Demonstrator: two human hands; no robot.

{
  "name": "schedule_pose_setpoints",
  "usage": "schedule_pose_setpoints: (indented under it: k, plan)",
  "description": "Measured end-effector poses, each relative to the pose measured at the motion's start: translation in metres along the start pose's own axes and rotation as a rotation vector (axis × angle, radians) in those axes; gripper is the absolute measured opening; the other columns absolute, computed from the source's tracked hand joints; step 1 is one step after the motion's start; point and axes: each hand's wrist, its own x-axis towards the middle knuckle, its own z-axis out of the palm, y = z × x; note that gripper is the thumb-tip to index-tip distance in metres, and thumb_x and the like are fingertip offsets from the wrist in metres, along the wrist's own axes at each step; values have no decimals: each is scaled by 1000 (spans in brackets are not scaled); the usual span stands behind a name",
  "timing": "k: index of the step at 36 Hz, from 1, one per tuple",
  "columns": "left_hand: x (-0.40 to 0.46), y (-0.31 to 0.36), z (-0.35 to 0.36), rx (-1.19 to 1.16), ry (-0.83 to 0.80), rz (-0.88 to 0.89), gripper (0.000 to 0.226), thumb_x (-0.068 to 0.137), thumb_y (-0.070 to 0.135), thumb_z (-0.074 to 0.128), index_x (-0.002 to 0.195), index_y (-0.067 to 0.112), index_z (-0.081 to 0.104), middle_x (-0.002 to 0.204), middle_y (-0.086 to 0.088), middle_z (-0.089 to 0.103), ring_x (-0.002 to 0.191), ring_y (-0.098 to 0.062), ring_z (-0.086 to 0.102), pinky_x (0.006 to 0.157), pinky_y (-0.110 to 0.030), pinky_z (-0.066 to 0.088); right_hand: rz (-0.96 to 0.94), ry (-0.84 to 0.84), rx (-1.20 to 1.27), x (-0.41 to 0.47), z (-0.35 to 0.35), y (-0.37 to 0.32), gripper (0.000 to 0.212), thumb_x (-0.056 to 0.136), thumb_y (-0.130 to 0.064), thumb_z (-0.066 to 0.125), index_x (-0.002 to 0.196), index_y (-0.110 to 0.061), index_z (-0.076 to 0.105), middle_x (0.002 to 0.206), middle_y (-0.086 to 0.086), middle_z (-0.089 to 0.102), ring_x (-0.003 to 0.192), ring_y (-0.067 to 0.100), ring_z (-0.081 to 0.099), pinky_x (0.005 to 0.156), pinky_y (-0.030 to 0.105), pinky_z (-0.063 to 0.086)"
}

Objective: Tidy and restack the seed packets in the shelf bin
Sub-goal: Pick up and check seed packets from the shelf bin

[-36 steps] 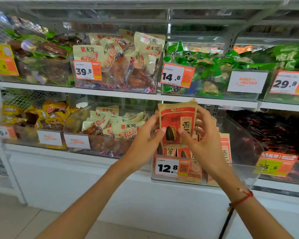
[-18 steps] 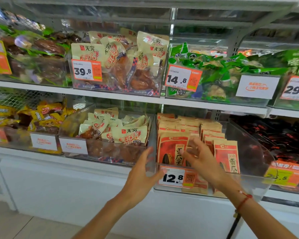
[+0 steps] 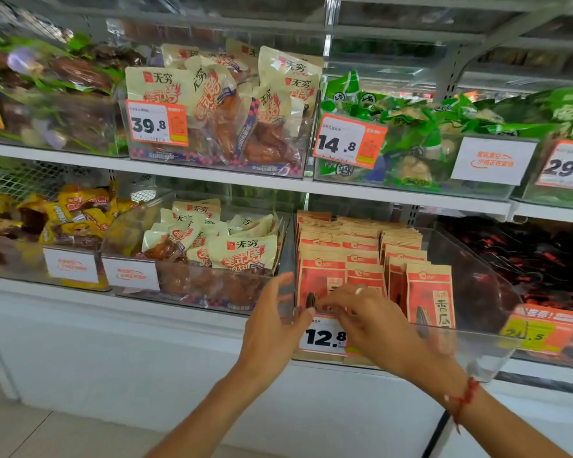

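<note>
The seed packets are stood upright in rows inside a clear plastic bin on the lower shelf. Two rows are seen on the left side of the bin and a shorter group on the right, with one packet set at the front right, its face turned outward. A price tag reading 12.8 is fixed to the bin's front wall.

The left hand is placed at the front left corner of the bin, with the thumb and fingers curved round the edge; whether the wall is truly gripped cannot be told, since the fingertips are blurred. The right hand is reached over the front wall, its fingers curled down against the front packet of the left rows; a firm pinch cannot be confirmed because of blur. A red string bracelet is worn on the right wrist.

Beside the bin on the left, cream snack bags are heaped in another clear bin. On the upper shelf, green packets are held behind a tag marked 14.8.
</note>
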Motion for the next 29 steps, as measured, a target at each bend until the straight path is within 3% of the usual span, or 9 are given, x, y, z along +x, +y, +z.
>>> schedule_pose_setpoints:
  k: [4,8,10,12,15,18,22,26,29]
  plan:
    - [3,5,-1,19,-10,17,58,84,16,72,131,34,42,117,24,51,112,3,52,93,-23,49,141,109,-44,17,-6,10,44,94,-12,51,136,-25,46,137,-6,49,124,13,46,98,28,42]
    - [4,7,-1,-13,-22,22,58,83,13,72,131,28,44,118,21,53,111,2,53,89,-18,48,201,-119,-136,34,-7,16,58,98,-23,44,150,-18,18,156,1,21,143,17,17,118,36,13]
    - [3,6,-1,-22,-27,25,58,84,13,72,132,28,44,122,18,54,111,2,53,85,-14,49,217,-116,-81,32,-12,13,55,97,-22,46,147,-16,25,151,1,30,138,18,28,115,35,22]
    - [2,7,-2,-33,-36,43,59,84,12,71,130,33,42,126,18,51,115,2,51,83,-12,49,212,38,-27,25,-23,6,43,94,-23,53,135,-19,42,133,-6,47,120,9,42,101,25,38]
    - [3,7,-6,31,-50,150,67,85,15,71,127,52,33,133,23,45,129,-1,42,101,-30,47,147,141,-30,6,-35,-3,26,92,-24,56,117,-26,53,112,-18,50,102,-3,42,79,8,36]
    - [3,9,-5,18,-89,199,55,86,33,68,125,60,40,134,27,48,128,-4,46,101,-44,47,94,103,-20,-7,-39,-12,19,90,-25,58,109,-27,59,102,-22,52,97,-1,48,75,10,39]
    - [3,11,-4,-14,-57,195,26,85,56,57,110,49,59,114,21,64,116,-8,57,97,-43,49,163,65,165,10,-52,-17,19,93,-36,50,96,-26,67,90,-18,64,87,-4,56,76,15,45]
    - [1,21,-6,-64,-44,161,27,88,50,52,106,34,65,107,16,68,105,-1,61,88,-27,54,261,47,150,58,-51,8,25,96,-30,48,112,-21,65,108,-5,67,98,12,62,84,30,50]
    - [-1,25,-7,-95,-49,139,22,91,37,52,107,27,65,103,13,69,98,4,62,75,-13,52,296,-197,-63,86,-36,27,43,93,-22,51,135,-15,47,139,8,48,128,25,44,102,36,37]
